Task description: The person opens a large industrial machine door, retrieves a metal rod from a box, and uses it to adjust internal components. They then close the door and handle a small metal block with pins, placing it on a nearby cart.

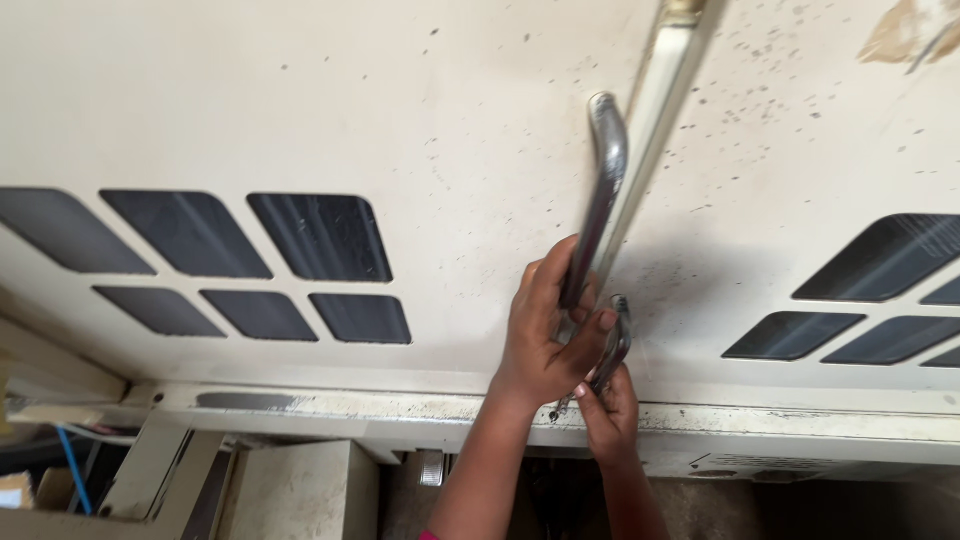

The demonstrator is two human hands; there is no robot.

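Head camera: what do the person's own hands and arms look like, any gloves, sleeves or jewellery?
Both hands are bare: no gloves, rings, watch or bands show on the left hand or the right hand. Both forearms are uncovered up to the picture's lower edge. A small pink-red bit of cloth, perhaps a sleeve edge, shows at the bottom by the left arm.

The handle [600, 190] is smeared by motion blur, and its lower end is hidden inside the left hand [545, 335]. A small metal tool [612, 345] is mostly covered by the fingers of both hands, so its kind cannot be told. The right hand [608, 415] shows only its back. Both forearms are cut off by the bottom edge. The pipe [655, 110] runs out past the top edge, and its lower end disappears behind the handle. The vents [880, 260] at right are cut by the right edge. A brown patch [905, 30] at the top right corner is cropped and unclear.
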